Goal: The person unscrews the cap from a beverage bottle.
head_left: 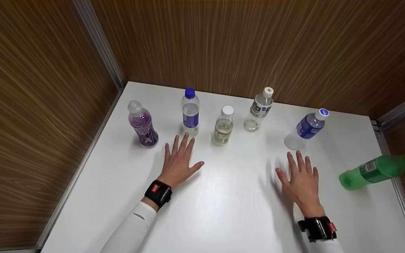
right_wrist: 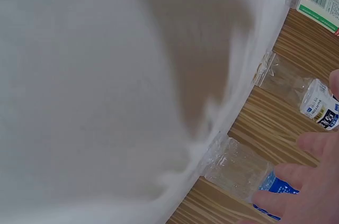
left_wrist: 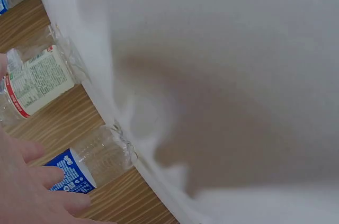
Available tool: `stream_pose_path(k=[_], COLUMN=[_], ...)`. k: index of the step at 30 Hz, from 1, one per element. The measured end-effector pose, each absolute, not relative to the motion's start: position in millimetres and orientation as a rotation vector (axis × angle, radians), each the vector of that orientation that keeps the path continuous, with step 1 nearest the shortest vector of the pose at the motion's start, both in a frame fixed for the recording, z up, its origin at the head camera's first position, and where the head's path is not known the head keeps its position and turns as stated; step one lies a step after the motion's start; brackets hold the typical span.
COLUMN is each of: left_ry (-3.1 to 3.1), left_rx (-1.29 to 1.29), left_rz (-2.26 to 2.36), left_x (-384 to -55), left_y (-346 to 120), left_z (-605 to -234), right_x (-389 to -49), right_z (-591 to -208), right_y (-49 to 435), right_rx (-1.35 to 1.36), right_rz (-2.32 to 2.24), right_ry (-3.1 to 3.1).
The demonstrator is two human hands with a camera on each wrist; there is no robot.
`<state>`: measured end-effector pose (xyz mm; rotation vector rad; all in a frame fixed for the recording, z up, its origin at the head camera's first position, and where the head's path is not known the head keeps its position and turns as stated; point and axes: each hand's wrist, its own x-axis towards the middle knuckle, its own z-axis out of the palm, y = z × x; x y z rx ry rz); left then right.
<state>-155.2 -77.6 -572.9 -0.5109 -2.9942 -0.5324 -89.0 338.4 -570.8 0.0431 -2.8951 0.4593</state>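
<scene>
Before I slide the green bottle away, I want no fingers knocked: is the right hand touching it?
Apart. The head view shows a strip of white table between the right hand and the green bottle.

The label [right_wrist: 319, 105] on one clear bottle [right_wrist: 286, 79] reads "SUNTORY" (small letters).

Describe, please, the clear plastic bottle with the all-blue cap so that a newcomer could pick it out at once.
On the white table, look towards the brown wood-grain back wall. Beyond the bare left hand, second from the left, stands the clear plastic bottle. Its solid blue cap sets it apart from the purple bottle and the white-capped plastic bottle beside it.
</scene>
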Motion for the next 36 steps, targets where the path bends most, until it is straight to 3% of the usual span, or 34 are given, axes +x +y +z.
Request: stream_pose_path(k=[10,22,36], left_ry=[-2.999,-2.817,-2.640], left_rx=[-0.497,-0.579,-0.249], left_rz=[-0.649,-1.097,-1.718], left_x=[-156.6,-170.4,-210.9], left_y=[-72.0,-40.5,11.9], left_z=[-571.0,-563.1,-552.0], right_x=[-88.5,-85.1,-78.2], right_z=[-573.6,-572.2,-575.1], right_y=[333.9,326.6,324.4], right_rx=[0.053,0.066,0.073], right_rz=[0.466,0.470,0.486], right_ry=[-2.896,-2.915,-2.913])
